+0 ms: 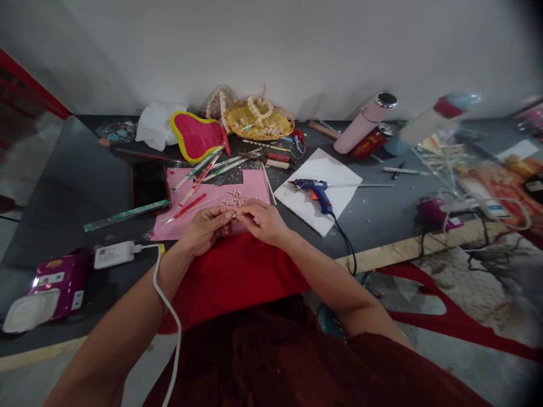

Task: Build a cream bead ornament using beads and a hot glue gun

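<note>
My left hand and my right hand meet over the near edge of a pink sheet. Thumbs and fingers of both pinch one tiny pale piece, too small to name. Just beyond the fingertips lies a pile of small pale bits. Beside my left hand are a red stick and several chopsticks in green-and-white paper sleeves. A blue hot glue gun rests on a white board to the right of my right hand. Red cloth hangs below my hands.
Behind stand a yellow wicker basket with pale beaded shapes, a pink heart-shaped piece and pliers. A pink thermos and red can are at the back right. A white cable crosses my left forearm; a phone lies left.
</note>
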Tool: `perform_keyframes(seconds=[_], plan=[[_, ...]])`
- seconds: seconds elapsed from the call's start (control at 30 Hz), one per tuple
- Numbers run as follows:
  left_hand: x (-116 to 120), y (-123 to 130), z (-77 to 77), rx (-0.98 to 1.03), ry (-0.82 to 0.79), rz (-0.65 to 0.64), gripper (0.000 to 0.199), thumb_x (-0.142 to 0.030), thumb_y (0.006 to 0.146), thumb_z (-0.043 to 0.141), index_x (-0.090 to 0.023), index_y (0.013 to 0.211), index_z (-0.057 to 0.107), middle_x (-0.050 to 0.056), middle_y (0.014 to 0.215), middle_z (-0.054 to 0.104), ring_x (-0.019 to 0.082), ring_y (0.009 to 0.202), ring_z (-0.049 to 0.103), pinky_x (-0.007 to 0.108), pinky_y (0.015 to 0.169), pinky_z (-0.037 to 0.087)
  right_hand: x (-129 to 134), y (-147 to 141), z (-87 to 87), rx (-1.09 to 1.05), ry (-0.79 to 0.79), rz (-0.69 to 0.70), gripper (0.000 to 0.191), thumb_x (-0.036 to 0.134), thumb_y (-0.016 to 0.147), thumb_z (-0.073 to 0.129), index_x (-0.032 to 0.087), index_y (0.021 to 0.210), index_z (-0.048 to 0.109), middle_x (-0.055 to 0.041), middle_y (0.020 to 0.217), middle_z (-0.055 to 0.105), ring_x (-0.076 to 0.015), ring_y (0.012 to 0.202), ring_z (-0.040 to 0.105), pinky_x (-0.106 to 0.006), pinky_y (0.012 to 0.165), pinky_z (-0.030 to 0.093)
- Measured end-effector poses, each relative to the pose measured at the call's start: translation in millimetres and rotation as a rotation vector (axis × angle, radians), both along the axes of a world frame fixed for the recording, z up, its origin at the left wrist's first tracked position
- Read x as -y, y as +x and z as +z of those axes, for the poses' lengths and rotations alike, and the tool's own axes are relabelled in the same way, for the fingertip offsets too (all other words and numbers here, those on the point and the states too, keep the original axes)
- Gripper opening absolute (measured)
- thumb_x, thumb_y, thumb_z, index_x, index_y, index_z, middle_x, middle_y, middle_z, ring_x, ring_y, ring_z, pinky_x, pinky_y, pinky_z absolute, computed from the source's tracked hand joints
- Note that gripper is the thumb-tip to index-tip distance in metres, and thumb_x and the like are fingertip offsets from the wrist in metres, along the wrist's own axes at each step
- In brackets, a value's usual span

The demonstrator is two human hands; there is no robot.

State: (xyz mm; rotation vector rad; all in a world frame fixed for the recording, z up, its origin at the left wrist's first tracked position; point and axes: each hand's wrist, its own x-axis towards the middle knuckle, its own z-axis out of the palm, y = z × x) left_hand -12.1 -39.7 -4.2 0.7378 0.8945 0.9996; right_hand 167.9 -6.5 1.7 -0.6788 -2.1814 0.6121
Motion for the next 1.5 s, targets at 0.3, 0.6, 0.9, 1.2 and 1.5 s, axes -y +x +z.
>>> perform_keyframes(seconds=[0.3, 0.6, 0.9, 1.2, 1.5], plan=[[0.4, -0.3, 0.3, -0.018, -0.006, 0.003, 0.017, -0.026, 0.073, 0.07, -0.012, 0.082, 0.067, 0.002, 0.07, 0.062, 0.006, 0.052, 0.051, 0.017, 0.048, 0.04, -2.3, 2.7, -0.8, -0.057, -0.114, 0.006, 0.016, 0.024, 0.087, 0.054, 0.018, 0.101, 0.059, -0.0053, 0.091, 0.062, -0.0127, 0.081, 0.058, -0.027, 0.072, 0.051], [0.6, -0.3, 0.8, -0.044, -0.002, -0.02, 0.018, -0.03, 0.07, 0.072, -0.012, 0.072, 0.068, 0.002, 0.061, 0.061, 0.006, 0.048, 0.049, 0.017, 0.046, 0.038, -2.9, 0.3, -3.7, -0.048, -0.096, 0.063, 0.02, 0.028, 0.086, 0.056, 0.018, 0.102, 0.064, -0.0062, 0.091, 0.067, -0.0142, 0.088, 0.062, -0.032, 0.082, 0.052], [1.2, -0.3, 0.7, -0.056, -0.01, -0.021, 0.019, -0.028, 0.069, 0.073, -0.012, 0.079, 0.07, 0.001, 0.059, 0.059, 0.005, 0.049, 0.049, 0.017, 0.047, 0.037, -2.5, 2.2, -3.9, 0.035, -0.001, 0.016, 0.02, 0.024, 0.088, 0.052, 0.021, 0.104, 0.064, -0.0054, 0.096, 0.067, -0.0146, 0.093, 0.062, -0.031, 0.085, 0.052], [1.8, 0.5, 0.9, -0.081, -0.009, -0.032, 0.017, -0.027, 0.068, 0.074, -0.012, 0.076, 0.068, 0.0, 0.056, 0.057, 0.006, 0.049, 0.048, 0.018, 0.047, 0.036, -0.3, 0.9, -5.0, 0.066, 0.032, -0.003, 0.018, 0.022, 0.089, 0.051, 0.021, 0.099, 0.065, -0.0046, 0.093, 0.068, -0.0136, 0.09, 0.062, -0.03, 0.081, 0.053], [2.2, 1.1, 2.0, -0.094, -0.005, -0.011, 0.018, -0.028, 0.069, 0.073, -0.012, 0.075, 0.067, 0.0, 0.055, 0.056, 0.007, 0.049, 0.048, 0.019, 0.047, 0.035, -2.8, 0.9, -8.4, 0.088, 0.025, 0.012, 0.02, 0.021, 0.089, 0.049, 0.02, 0.104, 0.063, -0.0056, 0.096, 0.067, -0.0144, 0.092, 0.061, -0.031, 0.084, 0.052]])
